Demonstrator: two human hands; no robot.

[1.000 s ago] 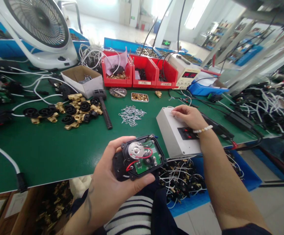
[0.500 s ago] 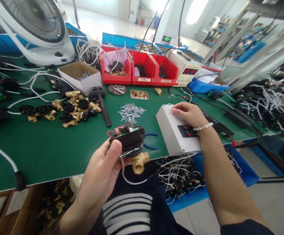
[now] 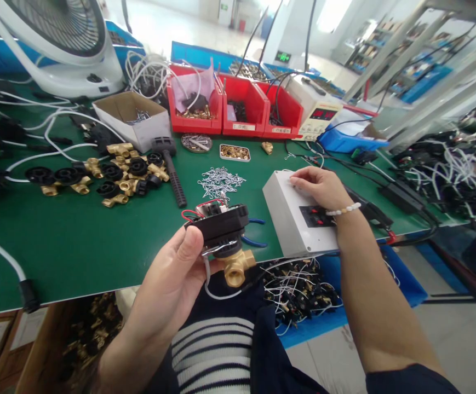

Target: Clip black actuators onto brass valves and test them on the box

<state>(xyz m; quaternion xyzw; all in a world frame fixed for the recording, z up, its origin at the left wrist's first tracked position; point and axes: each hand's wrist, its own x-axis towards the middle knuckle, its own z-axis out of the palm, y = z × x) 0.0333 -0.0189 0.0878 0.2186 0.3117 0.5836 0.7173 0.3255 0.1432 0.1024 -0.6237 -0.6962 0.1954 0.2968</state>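
Observation:
My left hand (image 3: 172, 273) grips a black actuator housing (image 3: 221, 224) side-on, red wires showing on top. A brass valve body (image 3: 238, 266) hangs under it and a white cable loops below. My right hand (image 3: 322, 186) rests on top of a white control box (image 3: 287, 216) with red switches, fingers curled down onto its far edge. Blue-handled pliers (image 3: 254, 232) lie on the green mat (image 3: 77, 241) just behind the actuator.
Brass fittings with black knobs (image 3: 114, 178) lie at left, a pile of metal clips (image 3: 220, 180) in the middle. Red bins (image 3: 241, 112), a cardboard box (image 3: 133, 123), a fan (image 3: 57, 44) and a power supply (image 3: 317, 117) stand behind. A blue crate of wired parts (image 3: 303, 295) sits below the edge.
My left hand turned the actuator from face-up, circuit board showing, to side-on with the brass valve hanging below. My right hand stayed on the white box.

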